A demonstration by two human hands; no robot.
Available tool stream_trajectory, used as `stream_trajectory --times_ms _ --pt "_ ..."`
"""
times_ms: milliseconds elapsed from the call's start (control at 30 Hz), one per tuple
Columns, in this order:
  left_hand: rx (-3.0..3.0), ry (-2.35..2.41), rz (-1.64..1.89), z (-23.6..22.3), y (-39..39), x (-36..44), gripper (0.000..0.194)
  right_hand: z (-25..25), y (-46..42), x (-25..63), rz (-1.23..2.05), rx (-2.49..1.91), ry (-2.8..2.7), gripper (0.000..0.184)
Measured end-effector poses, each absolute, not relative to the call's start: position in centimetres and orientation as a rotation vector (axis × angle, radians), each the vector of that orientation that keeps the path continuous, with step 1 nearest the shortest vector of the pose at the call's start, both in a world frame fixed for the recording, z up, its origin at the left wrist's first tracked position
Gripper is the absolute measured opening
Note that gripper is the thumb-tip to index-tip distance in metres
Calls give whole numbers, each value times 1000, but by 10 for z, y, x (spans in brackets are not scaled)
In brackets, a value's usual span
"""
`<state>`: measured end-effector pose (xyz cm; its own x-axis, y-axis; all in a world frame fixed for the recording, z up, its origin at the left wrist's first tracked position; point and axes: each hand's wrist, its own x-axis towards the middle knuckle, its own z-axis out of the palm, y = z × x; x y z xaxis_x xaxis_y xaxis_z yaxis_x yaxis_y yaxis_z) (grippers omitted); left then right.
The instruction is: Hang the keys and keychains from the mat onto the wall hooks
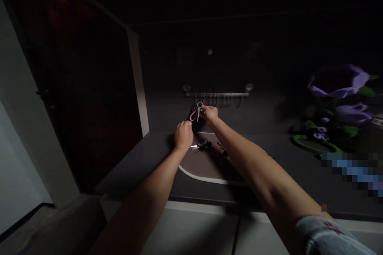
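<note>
The room is dim, with a black back wall (167, 63) and a big dark door (89, 99) on the left. A dark gray table (134, 163) runs along the wall, with white fronts (191, 227) on its near side. At the right are big purple flowers (353, 81) with green leaves. A blocky blue patch (353, 171) by them is too blurry to make out. The red marks (333, 228) on the blue sleeve (320, 235) are too blurry to read.

On the table lies a round-cornered pinkish-brown mat (197, 167) with a white edge. The right arm covers part of it. A clear bar (217, 95) with small hooks is on the wall, above the mat's far side.

The right hand (211, 114) is just under the bar, its fingers pinching a key ring (200, 104). A key (198, 114) hangs down beside the fingertips. A pink loop (193, 116) is just left of the key. The left hand (183, 135) is near the loop with curled fingers; I cannot tell if they hold anything. More keys (202, 146) lie on the mat, to its right.
</note>
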<state>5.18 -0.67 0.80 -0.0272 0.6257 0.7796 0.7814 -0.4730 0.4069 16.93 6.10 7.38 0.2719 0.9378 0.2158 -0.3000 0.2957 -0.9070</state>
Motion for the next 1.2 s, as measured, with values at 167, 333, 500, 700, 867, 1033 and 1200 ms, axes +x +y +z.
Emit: stream_trajectory --times_ms 167,333,500,700,867,1033,1200 --pt "-2100 -1540 -1489 7 -5 51 31 68 64 175 974 -896 -917 12" --pt "-2194 -1526 -1515 5 -2 49 27 67 64 181 1012 -888 -996 15" --pt "-2427 -1415 -1638 0 6 48 18 63 50 189 1022 -983 -1045 9" --pt "-2706 -1285 -1450 0 1 50 13 51 7 201 967 -1111 -1175 11" --pt "-2818 -1144 -1057 -1 -5 52 15 31 -29 216 592 -1323 -1743 5" --pt "-2788 -1055 -782 -6 -8 54 19 12 -46 227 150 -1507 -2076 15" --pt "-2750 -1001 -639 -6 -12 56 18 3 -42 230 83 -1537 -2155 21"
